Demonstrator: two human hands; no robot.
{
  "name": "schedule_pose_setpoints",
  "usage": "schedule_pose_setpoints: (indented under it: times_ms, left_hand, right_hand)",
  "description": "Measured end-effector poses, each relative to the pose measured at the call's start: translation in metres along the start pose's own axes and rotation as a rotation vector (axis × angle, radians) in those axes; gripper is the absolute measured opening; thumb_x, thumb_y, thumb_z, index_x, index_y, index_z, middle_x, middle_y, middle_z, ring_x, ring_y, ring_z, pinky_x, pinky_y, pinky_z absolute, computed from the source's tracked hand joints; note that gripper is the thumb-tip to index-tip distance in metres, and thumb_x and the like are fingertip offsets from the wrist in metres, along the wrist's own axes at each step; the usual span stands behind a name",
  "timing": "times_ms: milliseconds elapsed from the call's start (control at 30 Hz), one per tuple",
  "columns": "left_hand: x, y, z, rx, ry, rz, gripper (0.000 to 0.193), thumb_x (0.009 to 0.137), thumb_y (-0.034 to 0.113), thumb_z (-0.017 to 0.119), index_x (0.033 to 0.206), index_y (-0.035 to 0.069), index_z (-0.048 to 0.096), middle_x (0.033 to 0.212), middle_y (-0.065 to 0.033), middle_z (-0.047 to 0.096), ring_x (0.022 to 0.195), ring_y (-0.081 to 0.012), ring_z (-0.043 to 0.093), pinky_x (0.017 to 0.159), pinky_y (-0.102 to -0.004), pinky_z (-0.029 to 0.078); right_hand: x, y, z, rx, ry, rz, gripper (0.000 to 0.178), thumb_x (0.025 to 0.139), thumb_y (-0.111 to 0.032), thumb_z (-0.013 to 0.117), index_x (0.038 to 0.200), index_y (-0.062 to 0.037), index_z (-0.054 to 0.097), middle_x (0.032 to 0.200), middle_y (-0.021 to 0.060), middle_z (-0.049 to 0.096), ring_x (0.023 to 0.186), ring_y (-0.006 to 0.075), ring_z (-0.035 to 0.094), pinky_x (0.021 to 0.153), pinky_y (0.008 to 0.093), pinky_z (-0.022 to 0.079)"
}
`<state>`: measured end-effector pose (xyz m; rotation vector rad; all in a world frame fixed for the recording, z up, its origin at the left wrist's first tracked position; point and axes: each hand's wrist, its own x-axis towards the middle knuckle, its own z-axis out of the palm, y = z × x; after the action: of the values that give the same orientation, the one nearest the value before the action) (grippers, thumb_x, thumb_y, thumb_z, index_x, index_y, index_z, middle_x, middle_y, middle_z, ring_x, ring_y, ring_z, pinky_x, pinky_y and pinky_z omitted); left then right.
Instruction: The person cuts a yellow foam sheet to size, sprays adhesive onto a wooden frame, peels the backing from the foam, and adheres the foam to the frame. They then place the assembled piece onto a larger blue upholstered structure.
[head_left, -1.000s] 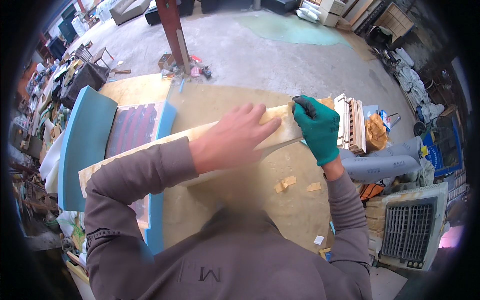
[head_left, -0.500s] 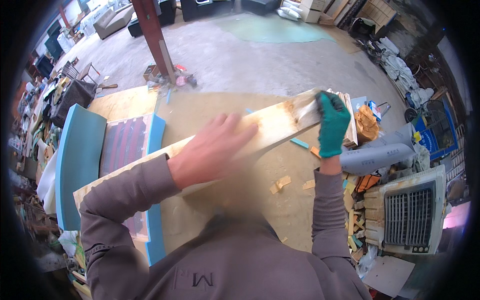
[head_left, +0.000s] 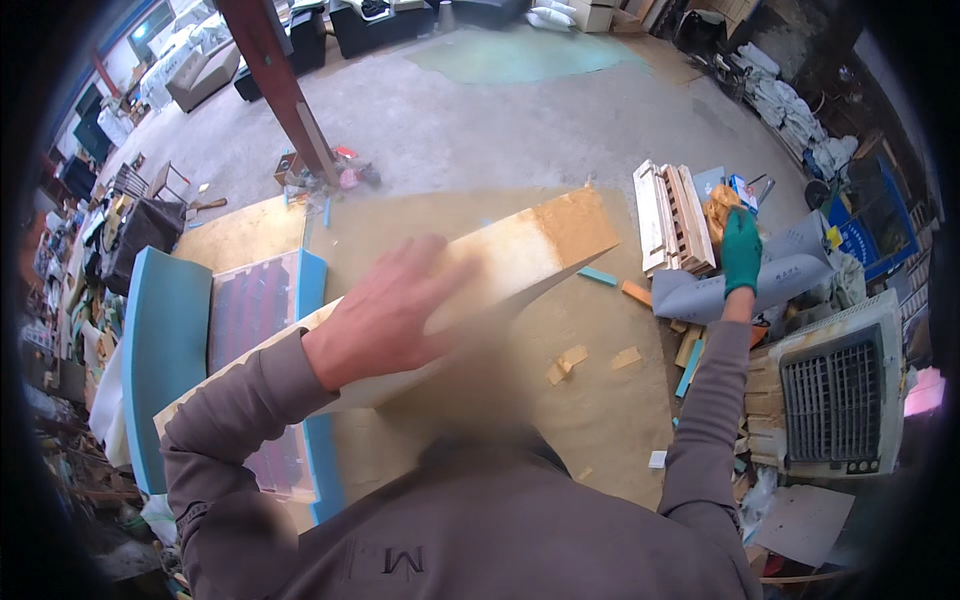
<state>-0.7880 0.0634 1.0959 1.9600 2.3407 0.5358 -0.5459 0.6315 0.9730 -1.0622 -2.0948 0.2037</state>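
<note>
Wooden board [head_left: 500, 270], long and pale w/ a browner far end, lies diagonally across our tan worktable [head_left: 600, 400]; our bare left hand [head_left: 385, 320] is spread flat on its middle, pressing it down, fingers splayed, not wrapped round anything. Our right hand [head_left: 741, 250], in a green glove, is off the board, out at the table's right edge, resting on or reaching at a grey roll of sheet material [head_left: 780, 275] beside a stack of wooden slats [head_left: 675, 220]; can't tell whether it grips anything, fingers look loosely extended.

Progress, as we judge it: board is positioned and steadied but no tool is on it right now. Small offcuts [head_left: 565, 362] and wood chips lie near the board's right end, so some cutting or trimming looks done already. Blue foam panel [head_left: 165, 330] w/ a dark red patterned piece [head_left: 250, 310] sits under the board's left end, untouched. What's left seems to hinge on whatever the gloved hand is after.
</note>
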Motion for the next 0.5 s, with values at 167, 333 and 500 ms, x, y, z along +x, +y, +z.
schedule_pose_setpoints:
  times_ms: [167, 333, 500]
  left_hand:
    - [0.025, 0.006, -0.005, -0.05, 0.002, 0.013, 0.077, 0.083, 0.028, 0.091, 0.151, 0.01, 0.058, 0.148, -0.0271, 0.052, 0.136, -0.0496, 0.055, 0.111, -0.0537, 0.049]
    - [0.064, 0.02, 0.014, -0.063, -0.058, 0.019, 0.073, 0.086, 0.024, 0.087, 0.151, 0.01, 0.058, 0.15, -0.0298, 0.05, 0.136, -0.0522, 0.054, 0.113, -0.0544, 0.049]
    - [0.075, 0.017, 0.02, -0.096, -0.065, 0.062, 0.07, 0.086, 0.021, 0.084, 0.151, 0.01, 0.06, 0.151, -0.0308, 0.049, 0.136, -0.0529, 0.054, 0.113, -0.0544, 0.049]
  right_hand:
    - [-0.134, -0.168, -0.037, 1.013, -0.322, -0.052, 0.032, 0.108, -0.003, 0.069, 0.139, -0.0029, 0.074, 0.145, 0.0098, 0.074, 0.135, 0.0189, 0.067, 0.107, 0.035, 0.059]
    - [-0.154, -0.256, -0.05, 0.501, -0.196, -0.671, 0.04, 0.092, -0.017, 0.085, 0.128, -0.0042, 0.075, 0.128, 0.0131, 0.075, 0.122, 0.0351, 0.071, 0.119, 0.0547, 0.049]
    - [-0.136, -0.251, -0.054, 0.346, -0.181, -0.903, 0.031, 0.088, -0.011, 0.082, 0.117, -0.0042, 0.074, 0.118, 0.0121, 0.074, 0.11, 0.0324, 0.072, 0.112, 0.0526, 0.053]
